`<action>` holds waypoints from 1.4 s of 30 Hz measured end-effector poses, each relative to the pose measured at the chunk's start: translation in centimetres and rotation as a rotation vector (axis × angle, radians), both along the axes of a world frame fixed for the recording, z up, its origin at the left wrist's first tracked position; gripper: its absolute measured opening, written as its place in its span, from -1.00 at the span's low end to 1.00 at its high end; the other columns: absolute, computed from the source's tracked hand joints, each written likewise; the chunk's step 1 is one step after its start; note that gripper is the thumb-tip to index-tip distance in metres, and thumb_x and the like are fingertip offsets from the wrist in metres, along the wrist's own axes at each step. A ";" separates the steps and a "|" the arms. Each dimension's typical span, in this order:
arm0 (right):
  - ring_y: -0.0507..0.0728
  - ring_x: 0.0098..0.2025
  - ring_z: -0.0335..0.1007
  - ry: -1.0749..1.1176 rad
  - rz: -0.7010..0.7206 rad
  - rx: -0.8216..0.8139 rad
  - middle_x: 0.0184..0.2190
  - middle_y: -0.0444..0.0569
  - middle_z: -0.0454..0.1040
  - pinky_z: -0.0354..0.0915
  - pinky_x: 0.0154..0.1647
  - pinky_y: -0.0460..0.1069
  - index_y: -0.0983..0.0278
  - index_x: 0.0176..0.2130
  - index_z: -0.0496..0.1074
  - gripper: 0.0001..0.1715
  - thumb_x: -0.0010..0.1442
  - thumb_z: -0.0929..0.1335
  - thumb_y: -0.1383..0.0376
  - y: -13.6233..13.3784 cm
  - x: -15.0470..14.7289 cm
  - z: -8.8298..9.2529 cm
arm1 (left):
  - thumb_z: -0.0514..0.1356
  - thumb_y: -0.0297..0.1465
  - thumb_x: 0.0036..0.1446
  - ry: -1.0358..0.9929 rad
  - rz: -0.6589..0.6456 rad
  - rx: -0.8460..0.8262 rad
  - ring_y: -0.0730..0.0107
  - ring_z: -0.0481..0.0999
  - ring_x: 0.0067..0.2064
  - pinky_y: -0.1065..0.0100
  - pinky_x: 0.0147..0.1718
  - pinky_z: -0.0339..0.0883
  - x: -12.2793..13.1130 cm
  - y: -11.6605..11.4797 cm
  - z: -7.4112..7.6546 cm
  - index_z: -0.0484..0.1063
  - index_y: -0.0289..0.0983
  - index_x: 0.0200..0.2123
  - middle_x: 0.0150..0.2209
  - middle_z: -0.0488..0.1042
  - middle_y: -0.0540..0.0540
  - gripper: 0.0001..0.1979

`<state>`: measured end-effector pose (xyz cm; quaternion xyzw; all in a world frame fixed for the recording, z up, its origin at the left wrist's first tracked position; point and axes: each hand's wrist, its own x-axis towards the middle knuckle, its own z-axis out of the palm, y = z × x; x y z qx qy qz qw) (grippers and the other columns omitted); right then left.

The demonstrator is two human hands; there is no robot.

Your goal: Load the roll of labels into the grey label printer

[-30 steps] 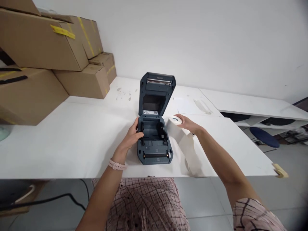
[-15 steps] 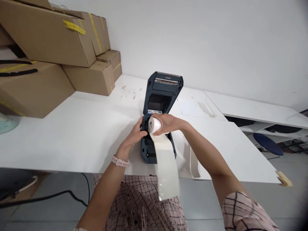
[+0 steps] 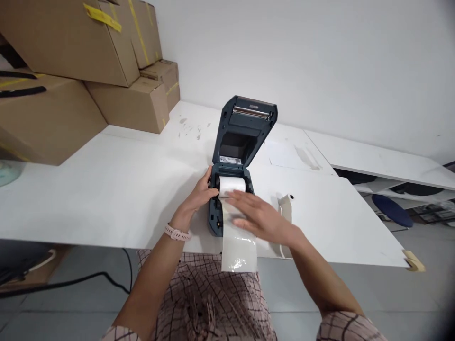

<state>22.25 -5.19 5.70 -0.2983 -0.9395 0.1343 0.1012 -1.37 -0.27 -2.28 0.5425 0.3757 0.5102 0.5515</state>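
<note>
A dark blue label printer [image 3: 245, 137] stands on the white table [image 3: 106, 189] with its lid tipped up. A white paper roll [image 3: 232, 184] lies in its bay, and the loose strip [image 3: 238, 246] runs forward over the printer's front and hangs past the table edge. My left hand [image 3: 199, 195], a pink watch on its wrist, grips the printer's left side with the thumb at the roll's end. My right hand [image 3: 256, 215] lies flat with fingers stretched out on the strip, just in front of the roll.
Stacked cardboard boxes [image 3: 71, 71] fill the back left of the table. A curl of backing strip [image 3: 285, 208] lies right of the printer. Lower white shelving [image 3: 384, 163] and a blue stool [image 3: 393, 210] stand at the right. A black cable [image 3: 64, 289] runs on the floor.
My right hand carried the roll from the table into the printer's bay, let go of it, and now rests flat on the strip. My left hand stayed on the printer's left side.
</note>
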 end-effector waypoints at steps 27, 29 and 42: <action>0.23 0.28 0.49 0.574 -0.292 -0.146 0.23 -0.10 0.55 0.45 0.29 0.31 -0.05 0.25 0.46 -0.56 0.43 0.35 0.06 -3.7 0.9 -0.6 | 0.29 -0.03 0.24 0.167 0.202 -0.207 -0.07 -0.03 0.55 -0.02 0.40 0.24 3.3 -11.1 1.9 -0.09 0.09 0.52 0.58 -0.12 -0.01 -0.09; 0.24 0.32 0.43 0.830 -0.520 -0.070 0.27 -0.08 0.51 0.36 0.36 0.33 -0.05 0.24 0.46 -0.54 0.42 0.34 -0.03 0.7 2.6 1.8 | 0.32 -0.03 0.22 0.124 0.202 -0.274 -0.09 0.03 0.54 0.00 0.36 0.31 3.7 -12.1 2.0 -0.21 0.12 0.53 0.59 -0.16 -0.03 0.00; 0.25 0.48 0.17 1.074 -0.369 -0.361 0.35 -0.12 0.38 0.12 0.47 0.26 0.12 0.40 0.24 -0.10 0.43 -0.04 -0.29 11.9 -0.6 6.4 | 0.36 -0.03 0.17 0.091 0.279 -0.260 -0.03 -0.07 0.56 -0.04 0.45 0.08 4.5 -14.6 0.6 -0.35 0.06 0.54 0.59 -0.21 -0.13 0.13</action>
